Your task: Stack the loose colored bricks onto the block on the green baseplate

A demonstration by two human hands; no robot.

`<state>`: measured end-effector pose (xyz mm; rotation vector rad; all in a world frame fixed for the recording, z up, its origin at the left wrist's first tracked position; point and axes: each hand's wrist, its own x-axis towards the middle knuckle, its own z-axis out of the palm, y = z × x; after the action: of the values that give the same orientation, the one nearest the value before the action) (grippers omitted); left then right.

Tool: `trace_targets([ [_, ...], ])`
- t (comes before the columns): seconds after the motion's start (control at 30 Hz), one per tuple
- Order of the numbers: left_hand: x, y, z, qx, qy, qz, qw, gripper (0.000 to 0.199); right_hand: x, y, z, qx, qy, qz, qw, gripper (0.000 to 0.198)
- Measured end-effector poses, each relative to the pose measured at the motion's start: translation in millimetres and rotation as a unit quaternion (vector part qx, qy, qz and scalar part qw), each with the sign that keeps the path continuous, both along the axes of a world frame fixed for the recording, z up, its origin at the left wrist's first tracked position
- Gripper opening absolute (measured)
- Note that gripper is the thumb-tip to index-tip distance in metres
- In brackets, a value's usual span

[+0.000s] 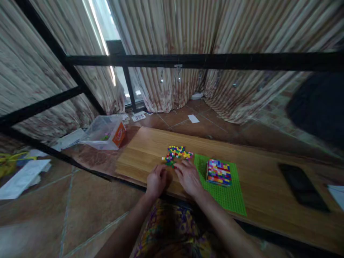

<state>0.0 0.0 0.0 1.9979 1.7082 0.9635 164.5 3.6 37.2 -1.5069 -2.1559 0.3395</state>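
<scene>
A loose pile of small colourful building bricks (176, 151) lies on the wooden board, with a few green ones at its near edge. My left hand (156, 182) is just in front of the pile, its fingers curled together; whatever may be in them is hidden. My right hand (189, 176) reaches to the near right edge of the pile with fingers stretched out and apart, the fingertips close to the green bricks. Right of it lies a green studded baseplate (236, 193), and a multicoloured block built of bricks (219, 172) sits on it.
The wooden board (268, 186) stretches to the right, where a dark phone-like slab (302, 186) lies. At the left stands a clear plastic box (104, 132) with an orange label. Black metal bars (201, 61) cross before the striped curtains (172, 32). Papers lie on the tiled floor.
</scene>
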Motion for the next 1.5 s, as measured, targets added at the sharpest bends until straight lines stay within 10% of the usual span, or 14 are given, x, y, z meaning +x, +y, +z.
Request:
trace_targets([
  [0.4, 5.3, -7.4, 5.8, 0.006, 0.02, -0.016, 1.0, 0.02, -4.8, 19.4, -11.3, 0.002, 0.064, -0.008, 0.998, 0.015],
  [0.6, 17.8, -2.0, 6.9, 0.002, 0.049, -0.012, 0.999, 0.02, 23.3, -11.2, 14.5, -0.059, 0.325, -0.101, 0.938, 0.015],
  [0.87, 30.7, 10.4, 9.0, 0.004, 0.122, -0.005, 0.992, 0.014, 87.9, -46.2, 16.8, -0.014, 0.385, -0.215, 0.897, 0.013],
  [1.5, 28.3, 14.8, 1.5, 0.078, 0.101, -0.029, 0.991, 0.015, 128.1, -13.2, 10.0, 0.035, 0.096, -0.252, 0.962, 0.032],
])
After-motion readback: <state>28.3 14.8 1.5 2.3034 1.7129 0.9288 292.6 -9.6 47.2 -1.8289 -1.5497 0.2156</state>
